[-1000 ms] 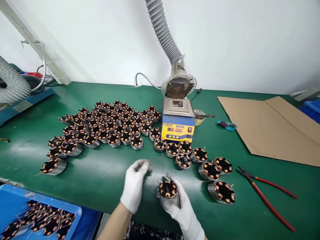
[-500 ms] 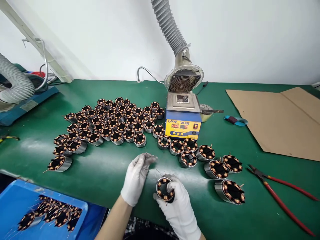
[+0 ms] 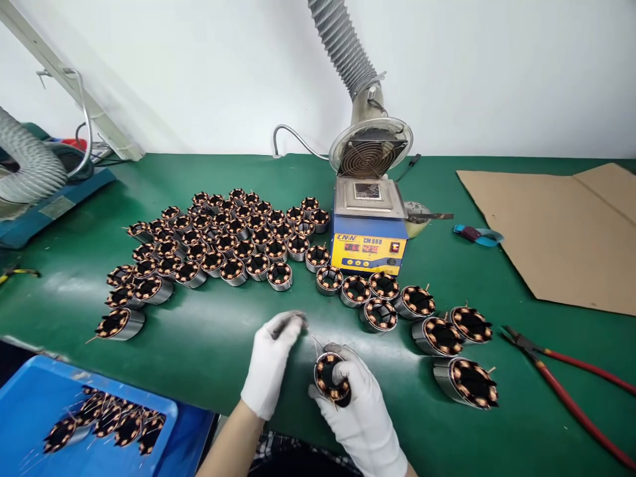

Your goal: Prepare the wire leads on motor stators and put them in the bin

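Note:
Both my hands wear white gloves. My right hand (image 3: 360,414) grips a round motor stator (image 3: 332,378) with copper windings, tilted so its open end faces my left. My left hand (image 3: 271,361) hovers just left of it with fingertips pinched together, apparently on a thin wire lead that sticks out of the stator. Both hands are over the green mat (image 3: 199,344) near the front edge of the bench.
Several stators (image 3: 218,242) are crowded at centre left, and a row (image 3: 422,318) runs off to the right. A blue-yellow solder pot (image 3: 368,235) sits under a fume hose (image 3: 370,149). Red-handled cutters (image 3: 566,387), cardboard (image 3: 551,225), and a blue bin (image 3: 59,417) of stators lie around.
My right hand has tipped the stator from upright onto its side, facing my left hand. My left hand has stayed pinched close by. The view has shifted slightly.

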`<act>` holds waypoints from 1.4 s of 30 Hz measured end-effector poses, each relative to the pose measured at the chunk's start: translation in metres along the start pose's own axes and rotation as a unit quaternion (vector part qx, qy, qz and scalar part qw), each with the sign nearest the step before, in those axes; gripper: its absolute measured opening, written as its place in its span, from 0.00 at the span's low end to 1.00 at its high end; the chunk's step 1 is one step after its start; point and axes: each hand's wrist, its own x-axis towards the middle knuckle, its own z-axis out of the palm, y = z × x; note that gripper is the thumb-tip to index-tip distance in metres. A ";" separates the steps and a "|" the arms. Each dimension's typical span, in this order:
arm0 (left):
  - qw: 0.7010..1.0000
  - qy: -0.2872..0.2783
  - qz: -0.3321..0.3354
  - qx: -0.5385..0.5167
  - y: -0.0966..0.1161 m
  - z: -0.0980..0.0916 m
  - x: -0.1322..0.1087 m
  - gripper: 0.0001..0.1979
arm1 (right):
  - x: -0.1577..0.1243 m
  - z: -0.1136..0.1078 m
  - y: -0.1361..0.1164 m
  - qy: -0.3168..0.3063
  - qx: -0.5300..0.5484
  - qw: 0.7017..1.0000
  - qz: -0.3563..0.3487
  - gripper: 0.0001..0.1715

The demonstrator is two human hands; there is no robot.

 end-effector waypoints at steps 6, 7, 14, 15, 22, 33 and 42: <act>0.991 -0.086 -0.095 0.031 0.008 0.011 -0.010 0.07 | 0.003 0.001 -0.005 0.009 0.031 0.999 -0.001 0.12; 0.990 -0.097 -0.092 0.036 0.009 0.012 -0.010 0.05 | 0.003 0.000 -0.005 0.003 0.034 0.999 0.006 0.12; 0.974 -0.168 -0.073 0.134 0.014 0.011 0.000 0.01 | 0.004 -0.002 -0.007 -0.010 0.051 0.998 0.026 0.13; 0.972 -0.168 -0.070 0.148 0.015 0.010 0.000 0.03 | 0.004 -0.002 -0.007 -0.010 0.050 0.998 0.027 0.12; 0.980 -0.146 -0.073 0.117 0.010 0.020 -0.001 0.11 | 0.002 0.001 -0.004 -0.006 0.033 0.999 0.017 0.09; 0.982 -0.167 -0.080 0.025 0.005 -0.002 -0.001 0.18 | 0.004 0.000 -0.001 0.026 0.013 0.999 -0.036 0.13; 0.994 -0.093 -0.065 -0.004 -0.003 0.013 -0.006 0.06 | -0.004 0.006 0.007 0.057 0.027 0.998 -0.011 0.34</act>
